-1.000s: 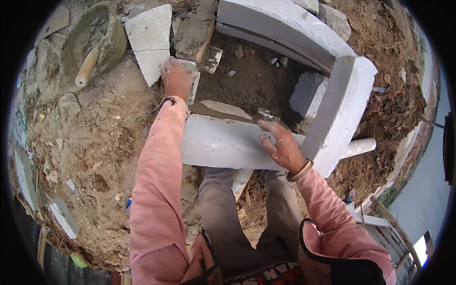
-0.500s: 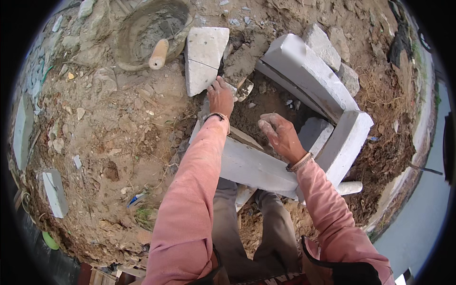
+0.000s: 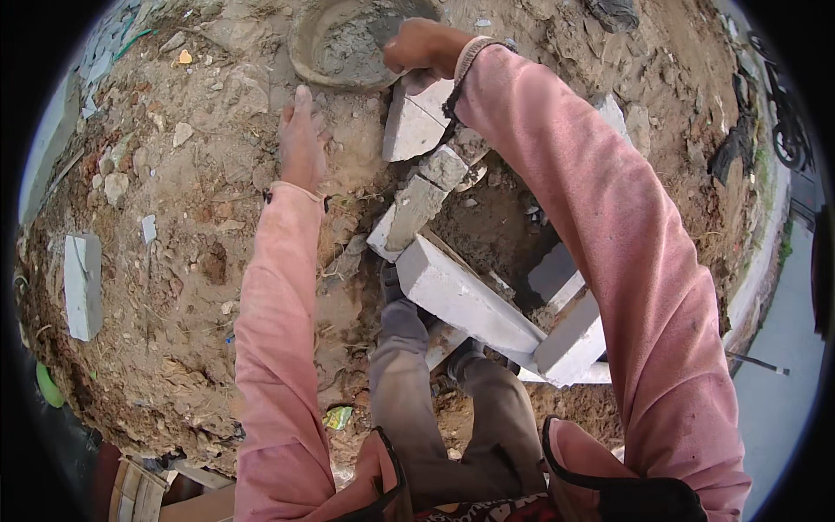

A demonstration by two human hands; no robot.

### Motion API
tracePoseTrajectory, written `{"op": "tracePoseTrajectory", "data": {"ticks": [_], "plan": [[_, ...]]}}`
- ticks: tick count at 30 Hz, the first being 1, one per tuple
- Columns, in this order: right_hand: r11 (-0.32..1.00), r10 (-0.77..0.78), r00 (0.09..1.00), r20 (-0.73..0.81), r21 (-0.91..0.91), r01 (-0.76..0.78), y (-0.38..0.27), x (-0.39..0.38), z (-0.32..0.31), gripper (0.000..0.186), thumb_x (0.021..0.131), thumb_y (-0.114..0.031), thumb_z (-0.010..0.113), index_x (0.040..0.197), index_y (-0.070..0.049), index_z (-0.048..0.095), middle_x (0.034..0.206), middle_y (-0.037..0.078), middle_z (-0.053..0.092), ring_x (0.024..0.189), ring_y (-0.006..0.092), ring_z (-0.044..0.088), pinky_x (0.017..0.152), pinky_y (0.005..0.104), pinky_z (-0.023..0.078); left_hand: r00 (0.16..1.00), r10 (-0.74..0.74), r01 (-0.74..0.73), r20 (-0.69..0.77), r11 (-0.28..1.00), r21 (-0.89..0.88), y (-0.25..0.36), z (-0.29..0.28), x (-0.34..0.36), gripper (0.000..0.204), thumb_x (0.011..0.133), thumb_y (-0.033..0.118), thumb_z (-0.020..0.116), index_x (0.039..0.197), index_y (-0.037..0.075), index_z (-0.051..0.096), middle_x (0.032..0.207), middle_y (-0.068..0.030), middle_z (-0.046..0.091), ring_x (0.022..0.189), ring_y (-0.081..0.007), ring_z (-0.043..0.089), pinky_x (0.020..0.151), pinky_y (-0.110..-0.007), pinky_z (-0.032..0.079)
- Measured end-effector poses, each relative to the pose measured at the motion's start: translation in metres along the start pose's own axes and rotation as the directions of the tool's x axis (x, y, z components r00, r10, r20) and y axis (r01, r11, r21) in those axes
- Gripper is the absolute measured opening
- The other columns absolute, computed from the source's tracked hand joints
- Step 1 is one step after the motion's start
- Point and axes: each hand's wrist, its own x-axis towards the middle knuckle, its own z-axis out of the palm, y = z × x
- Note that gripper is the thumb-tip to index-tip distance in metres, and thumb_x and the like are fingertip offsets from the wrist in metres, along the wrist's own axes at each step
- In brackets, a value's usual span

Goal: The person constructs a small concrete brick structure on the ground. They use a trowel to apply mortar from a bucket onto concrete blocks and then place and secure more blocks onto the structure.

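My right hand (image 3: 424, 50) is closed at the right rim of a round tub (image 3: 304, 56) of wet grey mortar (image 3: 348, 43). It grips a trowel whose handle is hidden in my fist; a dark blade (image 3: 389, 30) shows against the mortar. My left hand (image 3: 302, 143) hovers over the dirt left of the tub, empty, fingers stretched forward. Below my right hand lies a pale cracked block (image 3: 417, 122). Small pieces (image 3: 444, 168) and a mortar-smeared strip (image 3: 416, 211) run from it toward a long grey block (image 3: 465, 296) before my feet.
The blocks edge a dug hollow (image 3: 487, 204); another block (image 3: 570, 344) forms its near right corner, and my right sleeve hides much of that side. A loose white block (image 3: 83, 287) lies at far left. Stones and rubble strew the dirt. A paved strip (image 3: 774, 383) runs along the right.
My right hand has moved from above the hollow up to the tub and taken the trowel. My left hand has left the cracked block and moved left. The view has shifted.
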Motion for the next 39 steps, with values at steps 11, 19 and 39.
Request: {"op": "tracePoseTrajectory", "data": {"ticks": [11,19,39], "plan": [[0.919,-0.007,1.0,-0.025,0.394,0.016,0.084,-0.178,-0.054,0.055,0.077,-0.003,0.059,0.129,-0.001,0.041,0.086,0.005,0.055,0.065,0.012,0.055,0.062,0.0253,0.05,0.985,0.019,-0.035,0.171,0.995,0.094,0.003,0.018,0.023,0.081,0.092,0.058,0.055,0.149,0.012,0.022,0.145,-0.0142,0.037,0.119,-0.0332,0.051,0.086,-0.052,0.049],[0.907,0.292,0.956,0.036,0.306,-0.289,0.234,-0.281,0.066,0.042,0.09,-0.03,0.065,0.122,-0.005,0.055,0.082,0.003,0.056,0.064,0.0101,0.052,0.057,0.0265,0.042,0.951,0.026,-0.179,0.308,0.859,0.479,-0.139,-0.055,-0.097,0.056,0.097,0.035,0.057,0.139,-0.001,0.044,0.138,-0.0168,0.051,0.128,-0.0209,0.047,0.102,-0.032,0.039],[0.718,-0.07,0.997,0.045,-0.691,0.082,0.291,-0.252,0.095,0.064,0.091,-0.032,0.057,0.149,-0.025,0.032,0.09,0.013,0.061,0.072,0.0338,0.066,0.06,0.0446,0.054,0.902,-0.43,0.427,-0.042,0.872,0.237,-0.208,-0.08,-0.158,0.065,0.095,0.055,0.051,0.132,0.001,0.05,0.124,-0.0059,0.056,0.107,-0.0166,0.055,0.091,-0.032,0.047]]}}
